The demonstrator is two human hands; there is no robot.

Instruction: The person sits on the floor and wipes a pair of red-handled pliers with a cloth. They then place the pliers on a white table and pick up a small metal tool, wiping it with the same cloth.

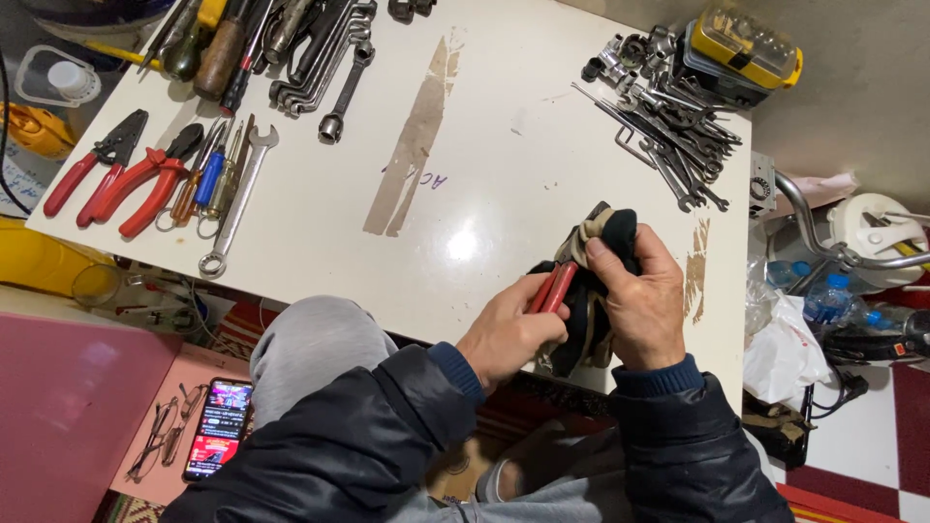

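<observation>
My left hand (509,334) grips the red handles of a plier-like tool (552,288) near the front edge of the white table (484,165). My right hand (641,300) is closed over a dark and beige rag (605,232) wrapped around the tool's head, which is hidden. Both hands touch over the table's front right part.
Red-handled pliers (136,179), small screwdrivers (208,179) and a combination wrench (237,199) lie at the left. More wrenches (325,58) sit at the back, hex keys and sockets (668,126) beside a yellow case (741,44) at the right. A phone (218,426) and glasses (160,436) lie on a pink surface.
</observation>
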